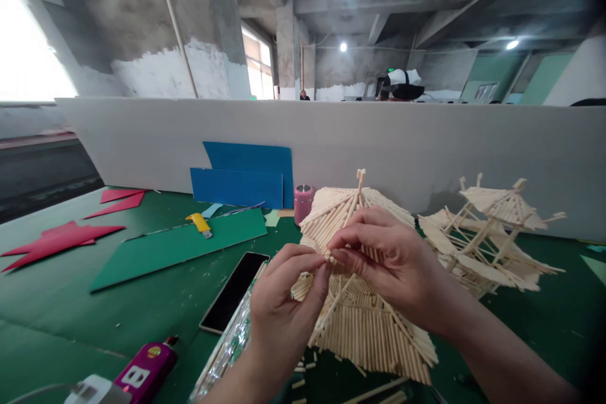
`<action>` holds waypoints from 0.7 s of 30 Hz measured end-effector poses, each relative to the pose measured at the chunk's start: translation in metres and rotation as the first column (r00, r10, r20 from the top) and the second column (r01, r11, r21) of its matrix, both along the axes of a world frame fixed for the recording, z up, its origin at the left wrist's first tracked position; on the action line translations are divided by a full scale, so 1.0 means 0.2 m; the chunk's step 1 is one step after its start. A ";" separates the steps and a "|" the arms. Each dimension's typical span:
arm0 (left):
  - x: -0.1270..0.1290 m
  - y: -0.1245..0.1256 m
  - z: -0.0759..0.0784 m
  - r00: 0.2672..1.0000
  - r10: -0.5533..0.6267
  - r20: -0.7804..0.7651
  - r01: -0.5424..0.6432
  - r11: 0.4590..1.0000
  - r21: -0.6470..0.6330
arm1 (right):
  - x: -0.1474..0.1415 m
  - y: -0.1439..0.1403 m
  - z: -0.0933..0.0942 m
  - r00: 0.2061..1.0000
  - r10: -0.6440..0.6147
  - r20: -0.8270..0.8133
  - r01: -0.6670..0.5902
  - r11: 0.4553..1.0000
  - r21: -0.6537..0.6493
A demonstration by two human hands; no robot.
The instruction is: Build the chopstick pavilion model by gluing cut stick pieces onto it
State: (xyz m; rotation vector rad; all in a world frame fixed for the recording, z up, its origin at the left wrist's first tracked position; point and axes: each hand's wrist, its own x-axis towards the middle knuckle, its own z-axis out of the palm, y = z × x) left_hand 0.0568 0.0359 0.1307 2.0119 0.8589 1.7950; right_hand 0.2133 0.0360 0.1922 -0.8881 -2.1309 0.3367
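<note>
A tiered pavilion model built of thin wooden sticks stands on the green table in front of me. My left hand and my right hand meet over its middle tier, fingertips pinched together on a small stick piece at the roof's edge. Short loose sticks lie at the model's base. A second stick pavilion stands to the right, apart from my hands.
A black phone lies left of the model, with a purple glue bottle nearer me. Green card, a yellow cutter, red card pieces, blue card and a pink cylinder lie toward the white partition.
</note>
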 end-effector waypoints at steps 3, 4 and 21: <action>0.00 0.00 0.00 1.000 -0.003 -0.005 0.003 1.000 0.009 | 0.00 0.00 0.00 1.000 0.013 -0.002 -0.013 1.000 -0.006; 0.00 0.00 0.00 1.000 -0.004 -0.007 0.004 1.000 0.009 | 0.00 0.00 0.00 1.000 0.016 -0.004 -0.016 1.000 -0.008; 0.00 0.00 -0.01 1.000 -0.013 -0.017 0.013 1.000 0.009 | 0.01 -0.01 -0.01 1.000 0.019 -0.002 -0.019 1.000 0.010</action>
